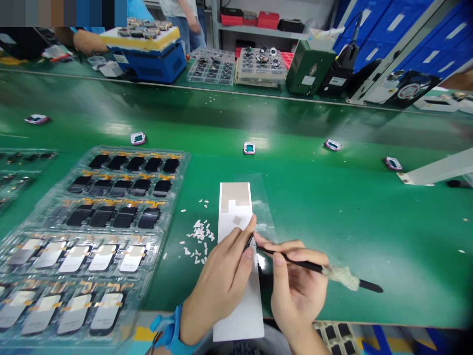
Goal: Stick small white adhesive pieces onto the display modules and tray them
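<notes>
My left hand (221,281) rests on a long white backing strip (236,207) that lies on the green belt, its fingers curled and its thumb pinching toward the tip of a tool. My right hand (295,291) is closed on black tweezers (314,267) with a wad of tape wrapped round the handle. The tweezer tips meet my left fingertips just above the strip. What sits between the tips is too small to make out. A small tan sticker (237,220) lies on the strip ahead of my fingers.
Clear trays (111,231) of small black screens with orange flex cables lie at the left. White scraps (199,236) are scattered beside the strip. Small pink-framed parts (249,148) lie spaced along the belt. Other people, trays and machines stand beyond the far edge.
</notes>
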The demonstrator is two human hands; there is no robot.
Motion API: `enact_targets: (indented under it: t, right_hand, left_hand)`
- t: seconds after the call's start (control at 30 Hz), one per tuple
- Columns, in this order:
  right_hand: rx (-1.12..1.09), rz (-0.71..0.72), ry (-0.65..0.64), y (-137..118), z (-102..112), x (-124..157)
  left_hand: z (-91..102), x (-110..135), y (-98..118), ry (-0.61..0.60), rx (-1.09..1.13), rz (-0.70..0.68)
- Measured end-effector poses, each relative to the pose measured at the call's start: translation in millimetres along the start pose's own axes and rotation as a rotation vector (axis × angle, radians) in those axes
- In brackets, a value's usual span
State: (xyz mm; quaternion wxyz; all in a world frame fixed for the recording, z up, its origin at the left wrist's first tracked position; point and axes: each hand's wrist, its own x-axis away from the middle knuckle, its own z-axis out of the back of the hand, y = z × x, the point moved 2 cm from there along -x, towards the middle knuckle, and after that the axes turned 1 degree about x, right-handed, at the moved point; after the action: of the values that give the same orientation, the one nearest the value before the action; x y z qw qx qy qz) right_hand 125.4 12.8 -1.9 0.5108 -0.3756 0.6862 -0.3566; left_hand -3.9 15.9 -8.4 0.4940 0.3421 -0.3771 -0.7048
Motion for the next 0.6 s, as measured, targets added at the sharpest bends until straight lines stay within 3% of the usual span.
enact_targets:
  t: [0.6]
  right_hand:
    - [-0.034, -0.055, 0.019, -0.5, 0.3, -1.1]
  left_hand:
    - [-1.7, 0.1, -2.0, -0.001, 0.023, 0.007]
